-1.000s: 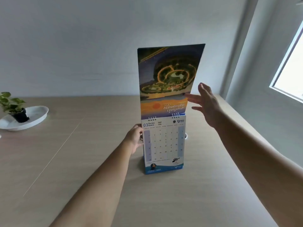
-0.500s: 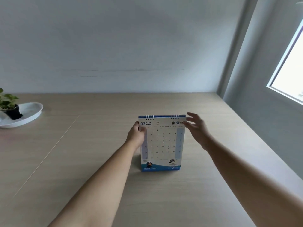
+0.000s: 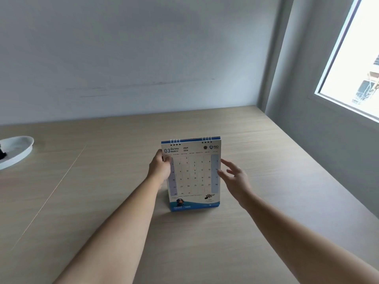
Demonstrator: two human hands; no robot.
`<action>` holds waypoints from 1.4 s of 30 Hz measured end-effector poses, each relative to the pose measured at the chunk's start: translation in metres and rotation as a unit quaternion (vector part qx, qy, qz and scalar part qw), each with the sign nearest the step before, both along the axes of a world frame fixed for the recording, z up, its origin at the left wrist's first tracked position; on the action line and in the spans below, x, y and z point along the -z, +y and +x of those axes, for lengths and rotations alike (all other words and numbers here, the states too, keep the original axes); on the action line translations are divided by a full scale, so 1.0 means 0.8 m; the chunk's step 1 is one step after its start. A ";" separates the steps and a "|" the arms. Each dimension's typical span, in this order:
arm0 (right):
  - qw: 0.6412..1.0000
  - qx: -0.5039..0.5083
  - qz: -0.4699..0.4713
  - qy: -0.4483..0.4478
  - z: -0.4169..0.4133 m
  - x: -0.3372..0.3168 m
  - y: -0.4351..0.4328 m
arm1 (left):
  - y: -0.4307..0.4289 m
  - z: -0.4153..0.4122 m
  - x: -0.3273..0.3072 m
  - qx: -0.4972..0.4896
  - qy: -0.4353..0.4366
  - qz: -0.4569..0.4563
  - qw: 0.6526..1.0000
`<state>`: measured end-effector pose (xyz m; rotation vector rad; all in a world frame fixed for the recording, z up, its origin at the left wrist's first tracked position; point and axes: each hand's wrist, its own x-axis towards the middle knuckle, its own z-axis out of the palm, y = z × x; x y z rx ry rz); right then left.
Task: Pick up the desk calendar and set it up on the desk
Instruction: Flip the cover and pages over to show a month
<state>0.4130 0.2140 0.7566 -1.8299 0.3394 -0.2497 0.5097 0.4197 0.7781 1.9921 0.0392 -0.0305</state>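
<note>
The picture page you had flipped up a second ago is down behind the desk calendar (image 3: 192, 173). Your right hand (image 3: 235, 177) has dropped from the top corner to beside the right edge, fingers spread. The potted plant has slid out of view.

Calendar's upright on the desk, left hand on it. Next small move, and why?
Probably ease the left hand off the calendar. It stands on the desk showing March, and the right hand is open beside its edge, so only that grip remains.
</note>
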 end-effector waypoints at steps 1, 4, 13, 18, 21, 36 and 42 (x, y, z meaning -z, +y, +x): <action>1.000 0.003 0.027 0.000 -0.001 -0.001 0.002 | 0.001 0.000 0.001 -0.009 -0.009 0.010 1.000; 0.998 0.020 0.053 -0.002 -0.001 -0.002 0.005 | 0.003 -0.001 0.002 -0.019 -0.028 0.036 0.999; 0.990 -0.031 -0.093 0.106 -0.003 0.003 0.002 | 0.015 -0.005 -0.009 0.009 -0.004 0.022 1.000; 0.992 -0.078 0.081 0.057 -0.032 -0.037 -0.018 | 0.027 -0.006 -0.032 0.109 0.178 -0.147 0.967; 0.957 -0.135 0.255 0.015 -0.035 -0.085 -0.031 | 0.033 0.000 -0.033 0.107 0.186 -0.236 0.948; 0.983 -0.127 -0.116 0.059 0.077 -0.135 -0.010 | 0.013 -0.008 -0.016 0.044 0.105 -0.144 0.983; 0.995 -0.052 -0.073 0.038 0.063 -0.073 -0.008 | 0.013 -0.008 -0.019 0.034 0.082 -0.105 0.990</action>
